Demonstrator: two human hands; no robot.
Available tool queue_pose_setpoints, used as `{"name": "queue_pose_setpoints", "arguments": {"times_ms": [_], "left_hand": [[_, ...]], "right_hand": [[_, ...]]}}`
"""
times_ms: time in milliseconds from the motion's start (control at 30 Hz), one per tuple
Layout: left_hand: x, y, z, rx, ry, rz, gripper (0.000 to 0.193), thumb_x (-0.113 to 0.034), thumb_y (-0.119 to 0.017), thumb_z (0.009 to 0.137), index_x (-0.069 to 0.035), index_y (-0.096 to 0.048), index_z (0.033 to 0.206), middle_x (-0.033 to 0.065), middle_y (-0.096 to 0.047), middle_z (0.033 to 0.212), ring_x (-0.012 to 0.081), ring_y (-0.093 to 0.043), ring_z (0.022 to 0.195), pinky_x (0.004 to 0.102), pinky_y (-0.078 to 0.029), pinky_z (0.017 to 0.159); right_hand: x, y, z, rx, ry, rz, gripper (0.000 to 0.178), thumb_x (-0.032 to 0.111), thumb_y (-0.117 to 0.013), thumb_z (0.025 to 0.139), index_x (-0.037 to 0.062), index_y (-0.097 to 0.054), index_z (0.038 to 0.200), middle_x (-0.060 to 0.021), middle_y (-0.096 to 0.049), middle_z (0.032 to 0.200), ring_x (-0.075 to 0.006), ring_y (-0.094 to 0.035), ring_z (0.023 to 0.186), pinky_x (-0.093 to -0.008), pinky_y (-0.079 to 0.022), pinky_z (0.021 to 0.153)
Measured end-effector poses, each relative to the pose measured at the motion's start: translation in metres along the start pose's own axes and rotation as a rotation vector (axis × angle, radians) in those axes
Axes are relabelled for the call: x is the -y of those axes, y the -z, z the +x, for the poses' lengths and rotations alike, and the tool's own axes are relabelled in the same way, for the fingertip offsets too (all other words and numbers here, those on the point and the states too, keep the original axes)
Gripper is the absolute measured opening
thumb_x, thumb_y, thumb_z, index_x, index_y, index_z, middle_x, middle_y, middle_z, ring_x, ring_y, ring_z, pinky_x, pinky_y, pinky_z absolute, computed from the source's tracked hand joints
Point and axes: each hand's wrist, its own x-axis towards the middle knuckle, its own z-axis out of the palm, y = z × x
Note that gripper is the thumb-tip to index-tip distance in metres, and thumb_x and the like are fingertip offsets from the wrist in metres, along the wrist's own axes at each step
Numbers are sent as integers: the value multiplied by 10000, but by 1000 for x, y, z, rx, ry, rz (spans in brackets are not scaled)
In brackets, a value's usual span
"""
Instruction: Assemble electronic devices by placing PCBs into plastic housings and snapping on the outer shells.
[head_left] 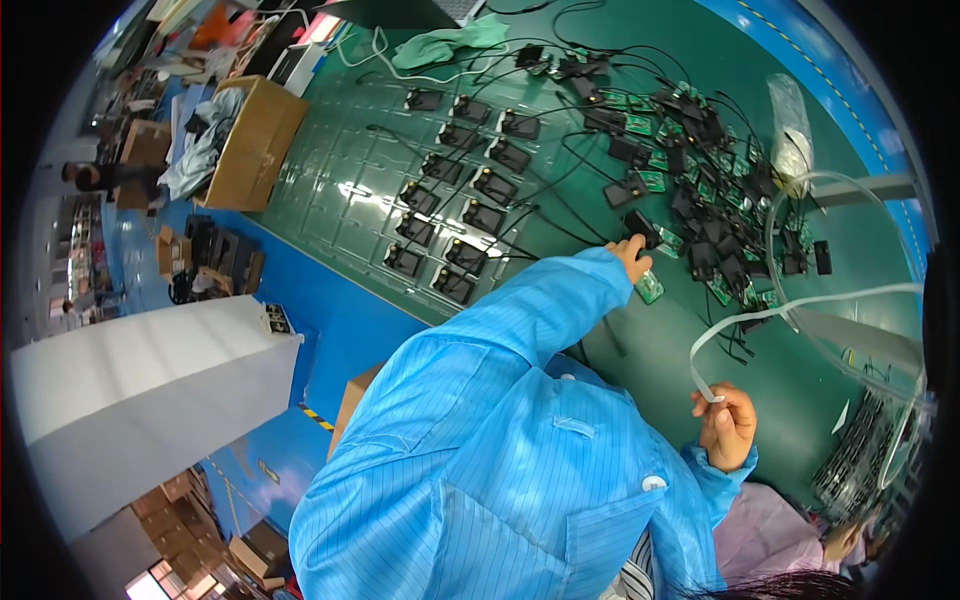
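Observation:
My left hand (630, 257) reaches over the green table, its fingers closed on a small black plastic housing (641, 230). Beside it lies a small green circuit board (649, 288). Lower down, near my body, my right hand (727, 430) pinches the end of a whitish flexible tube (745, 318) that runs off to the right. A jumbled pile of black housings (712, 245) with green boards and black cables spreads just beyond my left hand. To the left, several black cabled units (484, 217) sit in rows on a clear plastic tray (335, 215).
A clear plastic bag (790, 125) lies at the far right. A green cloth (450, 42) rests at the back. A cardboard box (262, 145) stands past the table's left edge. At the lower right is another person's pink sleeve (765, 535), near stacked black strips (855, 455).

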Motion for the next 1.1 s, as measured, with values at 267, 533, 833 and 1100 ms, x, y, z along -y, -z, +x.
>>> {"name": "queue_pose_setpoints", "arguments": {"times_ms": [267, 533, 833, 1100], "left_hand": [[0, 67, -61, -432, -418, -176, 116, -160, -576, 775, -152, -550, 887, 37, -576, 1105, 225, -535, 959, 401, -325, 938], [-76, 85, -88, -329, -164, -963, 421, -121, -788, 523, -104, -482, 812, 69, -522, 858, 221, -521, 721, 320, -381, 620], [-18, 37, -42, -108, 184, -483, 696, -173, -799, 505, -8, -354, 1014, 150, -531, 764, 328, -562, 649, 414, -492, 637], [-39, 136, -83, -98, -334, 289, 620, -247, -760, 667, -74, -458, 1180, 154, -553, 1173, 382, -547, 923, 454, -430, 882]], "right_hand": [[14, -21, 22, -41, -78, -116, 640, 155, -582, 890, 69, -277, 1446, -176, -559, 1072, -238, -581, 872, -350, -455, 864], [6, -62, 44, -205, -94, -424, 798, 174, -570, 899, 152, -63, 1515, -231, -452, 1347, -289, -570, 1091, -345, -449, 890], [0, -74, 35, -211, -141, -459, 797, 146, -561, 899, 173, -58, 1516, -216, -457, 1338, -281, -578, 1073, -335, -452, 896], [-3, -46, 21, -334, -49, -320, 879, 31, -599, 835, 172, -58, 1513, -215, -462, 1303, -289, -569, 1058, -361, -458, 909]]}}
